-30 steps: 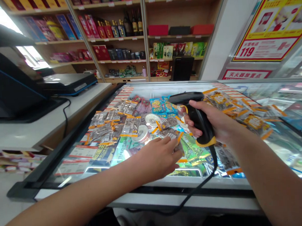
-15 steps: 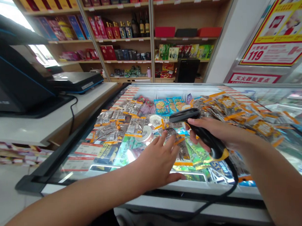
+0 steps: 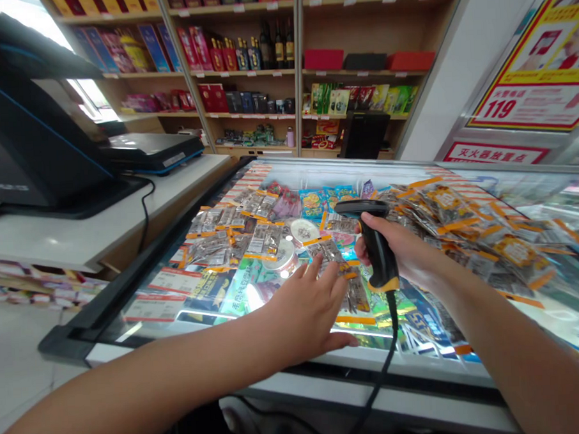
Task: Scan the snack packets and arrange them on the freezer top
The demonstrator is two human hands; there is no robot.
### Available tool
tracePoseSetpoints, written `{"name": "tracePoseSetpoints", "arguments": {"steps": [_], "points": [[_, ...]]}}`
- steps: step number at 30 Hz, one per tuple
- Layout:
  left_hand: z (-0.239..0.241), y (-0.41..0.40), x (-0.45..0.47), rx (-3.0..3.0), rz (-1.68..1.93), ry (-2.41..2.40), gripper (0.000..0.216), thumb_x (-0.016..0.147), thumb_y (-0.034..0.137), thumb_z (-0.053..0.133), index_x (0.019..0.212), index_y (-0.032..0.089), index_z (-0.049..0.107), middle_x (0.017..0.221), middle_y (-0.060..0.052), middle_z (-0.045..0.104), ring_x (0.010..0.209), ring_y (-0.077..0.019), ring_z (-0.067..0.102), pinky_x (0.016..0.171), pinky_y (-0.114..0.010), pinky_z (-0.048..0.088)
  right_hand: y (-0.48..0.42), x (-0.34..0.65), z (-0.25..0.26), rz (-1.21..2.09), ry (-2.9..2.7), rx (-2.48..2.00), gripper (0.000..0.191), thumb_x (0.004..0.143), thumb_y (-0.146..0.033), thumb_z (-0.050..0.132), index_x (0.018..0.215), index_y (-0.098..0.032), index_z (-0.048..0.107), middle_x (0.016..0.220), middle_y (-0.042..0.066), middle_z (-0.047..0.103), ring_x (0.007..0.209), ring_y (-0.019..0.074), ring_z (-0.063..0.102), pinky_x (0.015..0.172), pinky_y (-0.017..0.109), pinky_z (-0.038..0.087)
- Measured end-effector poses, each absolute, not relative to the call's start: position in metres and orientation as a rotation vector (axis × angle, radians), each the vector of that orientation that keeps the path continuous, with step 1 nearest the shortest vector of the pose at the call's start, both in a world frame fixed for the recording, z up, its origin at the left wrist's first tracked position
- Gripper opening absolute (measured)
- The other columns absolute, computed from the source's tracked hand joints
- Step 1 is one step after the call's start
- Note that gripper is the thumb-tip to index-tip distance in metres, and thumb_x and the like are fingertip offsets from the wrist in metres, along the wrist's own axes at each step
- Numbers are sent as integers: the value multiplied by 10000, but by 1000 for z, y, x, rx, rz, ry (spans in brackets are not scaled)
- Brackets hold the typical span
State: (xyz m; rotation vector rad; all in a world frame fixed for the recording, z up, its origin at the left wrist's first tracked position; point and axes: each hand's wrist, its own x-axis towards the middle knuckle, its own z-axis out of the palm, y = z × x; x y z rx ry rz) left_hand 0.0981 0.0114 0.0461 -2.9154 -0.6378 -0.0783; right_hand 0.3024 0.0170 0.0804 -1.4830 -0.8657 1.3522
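My right hand is wrapped round the grip of a black and yellow barcode scanner, thumb high on its back. The scanner's head is held level above the freezer's glass top. A cord hangs from its handle. My left hand is open, fingers spread, over a small orange-edged snack packet; whether the fingertips touch it I cannot tell. Left of my left hand lie similar packets in a loose group. A larger heap of packets is to the right of the scanner.
The glass-topped freezer holds bagged goods and round tubs under its lid. On a white counter at left stand a black machine and a weighing scale. Shelves of bottles and boxes line the back.
The scanner has turned in my right hand: its handle now points more steeply down and its head is more level. My left hand stays nearly in place. The view has shifted slightly.
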Motion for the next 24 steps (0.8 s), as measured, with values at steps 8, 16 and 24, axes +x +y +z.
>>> {"name": "tracePoseSetpoints", "arguments": {"steps": [8,16,24], "points": [[40,11,95,-2897,-112,-596,800,877,734,540,1320,69,557,1419,-267,541,1384,-484,459,1048,-525,460,4,310,83,1706,-1205,-1400,487,925,-623,574,709,-188,612,520,34,584,448,127,494,447,236,424],[39,13,94,-2903,-110,-607,823,867,740,552,1353,75,542,1450,-265,512,1403,-489,432,1072,-550,443,1,307,87,1673,-1344,-1451,613,927,-666,524,565,-175,593,524,63,570,467,124,487,487,252,433],[41,28,89,-2911,-82,-791,958,834,845,459,1458,118,478,1448,-239,515,1388,-459,453,1061,-552,444,5,311,83,1552,-1158,-1455,476,942,-625,545,765,-189,616,549,38,584,462,132,503,440,237,415]]}}
